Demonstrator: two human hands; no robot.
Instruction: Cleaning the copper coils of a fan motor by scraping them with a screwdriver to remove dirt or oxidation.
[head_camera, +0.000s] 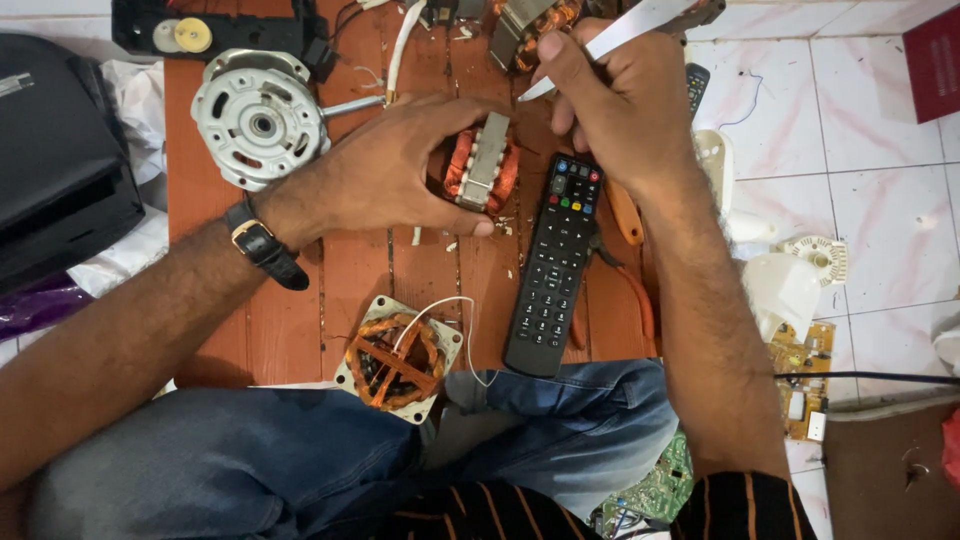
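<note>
Jeans-clad knees (250, 460) fill the bottom of the view, with a second copper coil (393, 360) resting against them. Beyond, on the wooden board (215, 300), the left hand (385, 170) is curled around a small motor coil (483, 168), thumb below and fingers above. The coil's pale metal core stands roughly upright, orange windings bulging either side. The right hand (620, 105) pinches a white strip-like tool (610, 38) (tip angled down-left), just beside the coil's upper right. A black remote (553, 270) lies beneath.

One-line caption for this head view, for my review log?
Left hand grips a copper-wound motor stator on a wooden board; right hand holds a white-handled tool to it, beside a black remote.
</note>
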